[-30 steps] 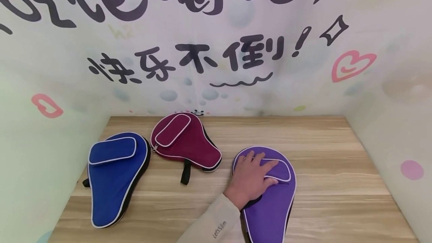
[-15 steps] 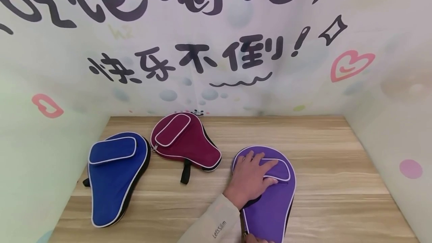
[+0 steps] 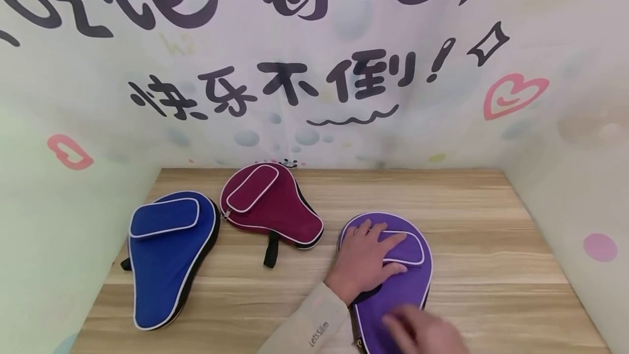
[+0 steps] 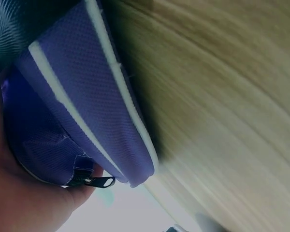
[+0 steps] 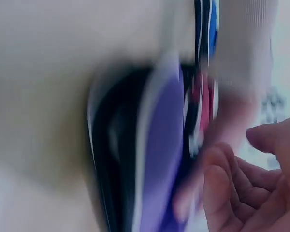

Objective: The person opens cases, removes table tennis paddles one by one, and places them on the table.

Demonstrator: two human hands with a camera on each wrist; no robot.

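A purple table tennis bat case with white piping lies on the wooden table, handle end toward me. My left hand rests across its wide end with fingers spread over the small front pocket. My right hand, motion-blurred, is over the case's narrow end. In the right wrist view its fingers are loosely bent, the thumb stands apart, and nothing is between them. A metal zipper pull shows at the case's lower left edge. The left wrist view shows another zipper pull near the left hand.
A blue bat case lies at the left of the wooden table. A dark red case, its black strap out, is near the back wall. Printed walls border the table's back, left and right.
My right hand has come in from the bottom edge, first at the case's lower left zipper, then rightward and up over the narrow end. The left hand stays on the case.
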